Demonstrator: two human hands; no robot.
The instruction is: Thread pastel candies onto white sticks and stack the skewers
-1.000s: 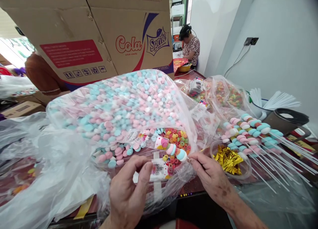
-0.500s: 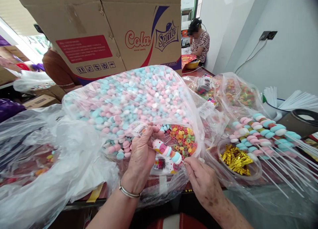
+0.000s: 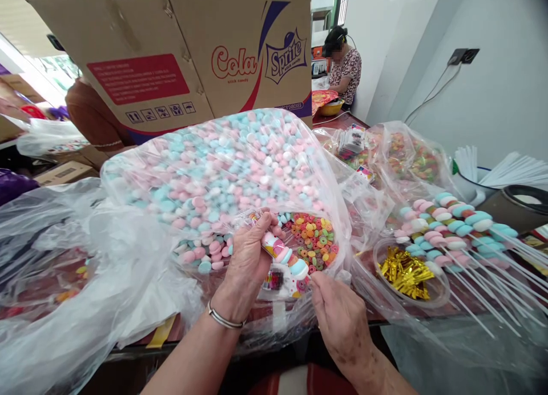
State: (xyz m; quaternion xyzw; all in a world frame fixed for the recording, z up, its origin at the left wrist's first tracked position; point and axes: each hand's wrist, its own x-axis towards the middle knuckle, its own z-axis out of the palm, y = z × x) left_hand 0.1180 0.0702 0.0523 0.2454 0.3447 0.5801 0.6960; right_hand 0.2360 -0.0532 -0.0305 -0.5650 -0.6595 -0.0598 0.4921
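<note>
My left hand is closed around the upper part of a marshmallow skewer, which slants down to the right. A clear printed wrapper covers that upper part. At the skewer's lower end, my right hand pinches the stick; its fingers hide most of it. Under the skewer lies a printed packet. Behind my hands, ring-shaped gummy candies rest in the mouth of a large clear bag of pink, blue and white marshmallows.
To the right, several finished skewers lie over a bowl of gold twist ties. White sticks stand in a container behind them. A large cardboard box rises at the back. A co-worker sits farther off.
My right hand has shifted slightly left and down with the stick end. The wrapper now covers more of the skewer's upper part. My left hand keeps its hold.
</note>
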